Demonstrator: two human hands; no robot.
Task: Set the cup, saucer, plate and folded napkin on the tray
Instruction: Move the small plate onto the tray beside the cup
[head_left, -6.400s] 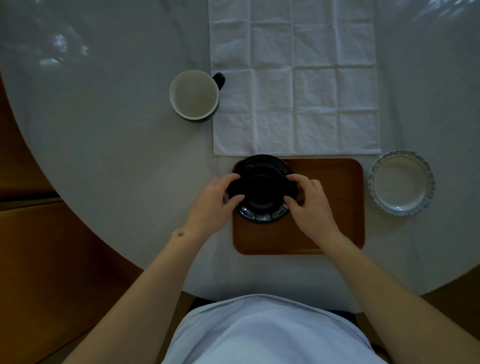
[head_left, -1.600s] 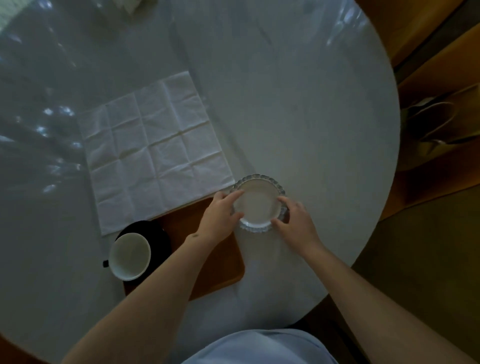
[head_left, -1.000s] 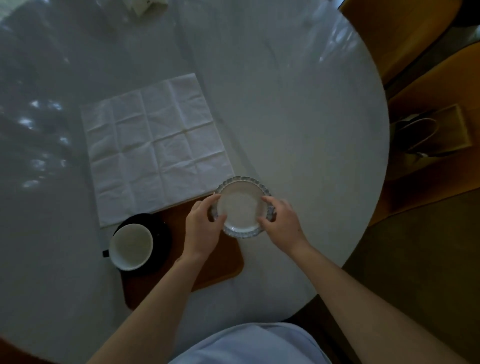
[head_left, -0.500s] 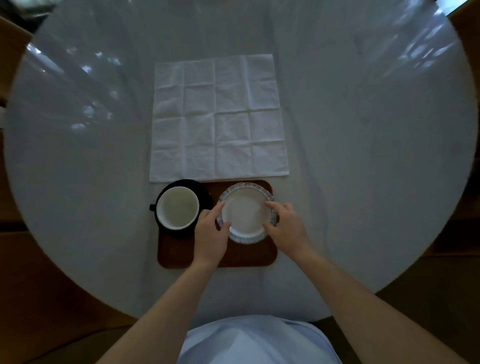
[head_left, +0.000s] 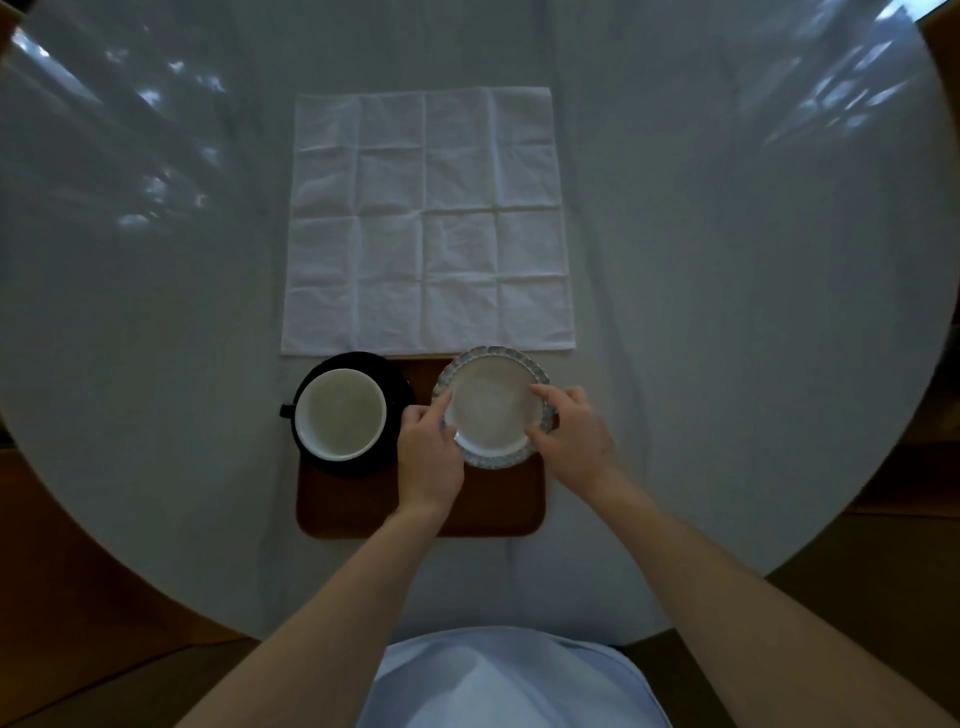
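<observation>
A brown wooden tray (head_left: 358, 512) lies near the table's front edge. On its left part sits a black saucer (head_left: 397, 382) with a dark cup (head_left: 340, 414), pale inside, standing on it. Over the tray's right part is a small white plate (head_left: 488, 410) with a scalloped blue rim. My left hand (head_left: 428, 457) pinches the plate's left edge and my right hand (head_left: 571, 439) pinches its right edge. Whether the plate rests on the tray or hangs just above it I cannot tell. A white napkin (head_left: 428, 218) lies unfolded and flat behind the tray.
The round table (head_left: 727, 312) is covered with a pale grey cloth. Brown floor and wooden furniture show beyond the table's edge on both sides. My light blue shirt (head_left: 514, 680) is at the bottom of the view.
Both hands carried the plate from the table at the tray's right onto the tray's right part, beside the cup on its saucer. In the last half second it barely moved.
</observation>
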